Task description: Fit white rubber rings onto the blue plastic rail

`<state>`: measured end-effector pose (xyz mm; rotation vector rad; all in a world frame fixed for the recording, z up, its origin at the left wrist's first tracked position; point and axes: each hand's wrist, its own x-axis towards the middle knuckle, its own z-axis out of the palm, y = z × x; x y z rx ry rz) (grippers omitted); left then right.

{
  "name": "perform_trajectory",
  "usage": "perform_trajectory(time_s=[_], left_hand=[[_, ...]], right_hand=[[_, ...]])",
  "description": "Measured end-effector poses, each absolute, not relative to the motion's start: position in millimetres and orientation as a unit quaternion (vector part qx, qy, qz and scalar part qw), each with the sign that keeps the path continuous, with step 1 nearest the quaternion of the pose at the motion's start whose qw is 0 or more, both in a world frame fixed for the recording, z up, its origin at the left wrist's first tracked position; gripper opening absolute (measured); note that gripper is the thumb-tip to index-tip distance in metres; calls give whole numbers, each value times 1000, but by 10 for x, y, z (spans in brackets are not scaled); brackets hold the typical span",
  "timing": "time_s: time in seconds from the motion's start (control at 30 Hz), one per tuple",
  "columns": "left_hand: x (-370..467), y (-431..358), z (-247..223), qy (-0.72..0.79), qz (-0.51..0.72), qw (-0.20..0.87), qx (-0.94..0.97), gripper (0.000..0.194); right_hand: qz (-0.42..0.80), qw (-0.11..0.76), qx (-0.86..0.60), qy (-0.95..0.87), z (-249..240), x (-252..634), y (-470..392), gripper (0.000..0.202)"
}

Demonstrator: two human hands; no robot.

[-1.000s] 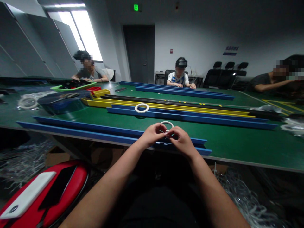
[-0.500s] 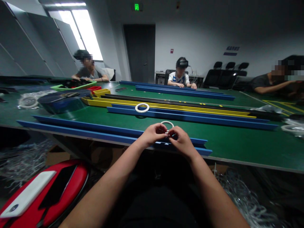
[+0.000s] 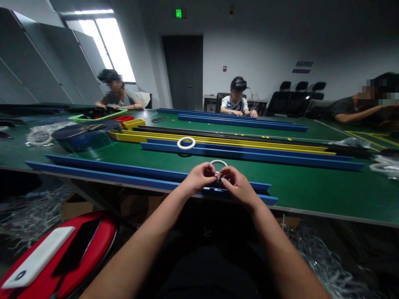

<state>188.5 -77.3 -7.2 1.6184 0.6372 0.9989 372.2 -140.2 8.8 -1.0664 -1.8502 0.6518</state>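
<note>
Lower left of frame: red case (image 3: 59, 257) with a white flat device (image 3: 37, 257) lying on it; no marking on either can be read. Clear plastic scraps (image 3: 324, 265) heaped on the floor, lower right.

Centre of frame, at the near edge of the bench (image 3: 311, 187): left hand (image 3: 199, 177) and right hand (image 3: 238, 187) meet fingertip to fingertip. Both are closed in a pinch on a small pale piece (image 3: 217, 176) held between them, over the near blue rail (image 3: 124, 174). The piece is too small to identify. A white ring (image 3: 218, 162) shows directly behind the fingertips; cannot tell whether it is held or resting on the bench.

Progress, as a judgement: fine finger work on the small piece is under way and not finished, since both hands are closed on it and it has not been set down. No finished pieces are visible near the hands, so a count of done versus left cannot be made.

Mid-frame: second white ring (image 3: 186, 143) lies on a farther blue rail (image 3: 249, 157); yellow rail (image 3: 218, 141) behind it.

Far: three other persons seated at benches. Green exit sign (image 3: 178, 13) top centre, characters unreadable. Blue wall sign (image 3: 304, 66) upper right, lettering too small to read.
</note>
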Motion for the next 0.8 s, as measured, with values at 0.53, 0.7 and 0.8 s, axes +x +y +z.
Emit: perform_trajectory(time_s=[0.53, 0.7, 0.8], left_hand=[[1903, -894, 14, 282, 345, 441, 779, 21], [1909, -918, 41, 293, 352, 435, 775, 20], [1914, -907, 28, 288, 359, 459, 760, 22]], right_hand=[[170, 156, -534, -814, 586, 4116, -1736, 10], [217, 111, -609, -755, 770, 4413, -1948, 20], [179, 107, -646, -734, 825, 4565, -2019, 34]])
